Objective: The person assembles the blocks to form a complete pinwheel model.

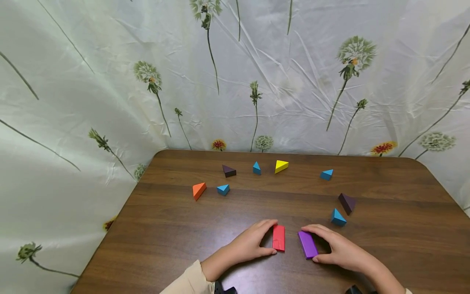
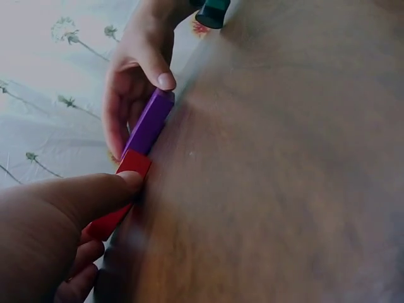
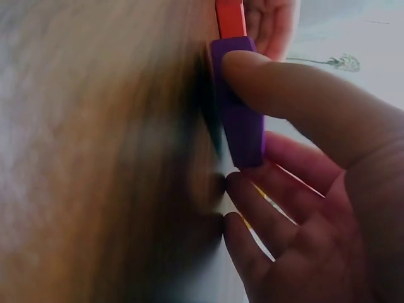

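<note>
Near the front middle of the table, my left hand (image 1: 251, 241) pinches a red rectangular block (image 1: 279, 238) by its two short ends, thumb at the near end and fingers at the far one. To its right, my right hand (image 1: 335, 247) grips a purple rectangular block (image 1: 307, 245) the same way, the block slanting slightly. A narrow strip of table separates the two blocks. In the left wrist view the thumb lies on the red block (image 2: 136, 163), with the purple block (image 2: 151, 123) beyond. The right wrist view shows the thumb against the purple block (image 3: 243, 132).
Beyond the right hand lie a blue triangular block (image 1: 338, 218) and a dark one (image 1: 347, 203). An orange triangle (image 1: 199, 190), a yellow one (image 1: 281, 166) and several other blocks are spread toward the back of the brown table (image 1: 154, 228). A flowered curtain (image 1: 293, 81) hangs behind.
</note>
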Available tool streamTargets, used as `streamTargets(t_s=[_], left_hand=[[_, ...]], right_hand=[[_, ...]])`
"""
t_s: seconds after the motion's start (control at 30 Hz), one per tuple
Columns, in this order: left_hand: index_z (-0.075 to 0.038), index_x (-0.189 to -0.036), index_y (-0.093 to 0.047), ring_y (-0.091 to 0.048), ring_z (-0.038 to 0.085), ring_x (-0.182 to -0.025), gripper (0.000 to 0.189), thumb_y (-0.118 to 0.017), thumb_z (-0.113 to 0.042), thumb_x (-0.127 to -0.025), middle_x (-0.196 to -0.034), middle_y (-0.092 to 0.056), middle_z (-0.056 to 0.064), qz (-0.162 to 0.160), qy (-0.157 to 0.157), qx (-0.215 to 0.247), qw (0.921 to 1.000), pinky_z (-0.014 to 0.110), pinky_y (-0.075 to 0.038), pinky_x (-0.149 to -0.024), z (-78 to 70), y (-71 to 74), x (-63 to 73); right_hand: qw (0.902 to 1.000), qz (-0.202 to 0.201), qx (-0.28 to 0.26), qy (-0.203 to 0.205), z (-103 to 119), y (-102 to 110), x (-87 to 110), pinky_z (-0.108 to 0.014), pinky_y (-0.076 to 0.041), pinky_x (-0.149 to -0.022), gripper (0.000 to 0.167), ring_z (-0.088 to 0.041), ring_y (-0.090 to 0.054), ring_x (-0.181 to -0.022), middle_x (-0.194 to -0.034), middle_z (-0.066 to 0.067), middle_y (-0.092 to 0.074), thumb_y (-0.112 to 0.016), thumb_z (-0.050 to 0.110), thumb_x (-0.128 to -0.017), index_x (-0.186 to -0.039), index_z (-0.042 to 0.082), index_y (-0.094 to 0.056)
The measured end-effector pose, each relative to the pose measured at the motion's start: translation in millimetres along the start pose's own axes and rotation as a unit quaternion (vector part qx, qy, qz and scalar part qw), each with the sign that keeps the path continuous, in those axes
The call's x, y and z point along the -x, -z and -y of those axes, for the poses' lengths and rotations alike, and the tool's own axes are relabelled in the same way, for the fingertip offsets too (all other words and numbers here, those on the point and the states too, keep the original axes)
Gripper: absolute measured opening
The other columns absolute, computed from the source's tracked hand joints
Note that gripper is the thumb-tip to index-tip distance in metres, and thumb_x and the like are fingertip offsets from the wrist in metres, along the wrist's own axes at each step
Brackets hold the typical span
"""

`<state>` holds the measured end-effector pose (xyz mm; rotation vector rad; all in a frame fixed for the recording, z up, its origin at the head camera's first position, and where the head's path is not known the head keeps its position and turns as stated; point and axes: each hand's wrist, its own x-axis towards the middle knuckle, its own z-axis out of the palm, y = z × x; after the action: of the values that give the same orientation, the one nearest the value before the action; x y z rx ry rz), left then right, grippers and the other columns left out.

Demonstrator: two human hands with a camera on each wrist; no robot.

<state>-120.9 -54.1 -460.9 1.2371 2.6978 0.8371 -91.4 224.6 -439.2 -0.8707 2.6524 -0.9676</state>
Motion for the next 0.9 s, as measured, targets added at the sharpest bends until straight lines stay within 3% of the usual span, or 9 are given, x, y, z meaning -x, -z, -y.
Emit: streamTargets(t_s=[0.33, 0.57, 0.9], left_hand=[[-0.001, -0.135, -0.033, -0.039, 0.016, -0.120, 0.069, -0.067, -0.028, -0.081, -0.129, -0.043, 0.008, -0.025, 0.002, 0.016, 0.9996, 0.028, -0.031, -0.099, 5.0, 15.4, -7.6], [0.000, -0.134, -0.034, -0.041, 0.018, -0.119, 0.068, -0.068, -0.025, -0.081, -0.129, -0.044, 0.009, -0.049, 0.007, 0.009, 0.9988, 0.030, -0.032, -0.098, 14.4, 30.2, -20.6], [-0.001, -0.136, -0.033, -0.040, 0.017, -0.121, 0.070, -0.068, -0.025, -0.081, -0.133, -0.041, 0.010, -0.053, 0.034, 0.010, 0.9980, 0.030, -0.033, -0.098, 30.4, 36.2, -40.5]], right_hand=[[0.9993, -0.030, -0.003, -0.021, 6.9, 7.9, -7.1, -0.032, -0.044, -0.083, 0.064, -0.022, -0.045, -0.109, -0.125, -0.004, -0.045, -0.070, 0.039, -0.076, -0.128, 0.011, -0.046], [0.9974, -0.066, 0.000, 0.029, 9.4, 13.7, -15.9, -0.036, -0.046, -0.083, 0.062, -0.021, -0.049, -0.106, -0.122, -0.004, -0.048, -0.071, 0.035, -0.076, -0.126, 0.007, -0.047], [0.9958, -0.079, -0.009, 0.045, 15.4, 16.3, -31.8, -0.037, -0.046, -0.083, 0.062, -0.022, -0.051, -0.104, -0.122, -0.005, -0.048, -0.073, 0.029, -0.075, -0.125, 0.004, -0.047]])
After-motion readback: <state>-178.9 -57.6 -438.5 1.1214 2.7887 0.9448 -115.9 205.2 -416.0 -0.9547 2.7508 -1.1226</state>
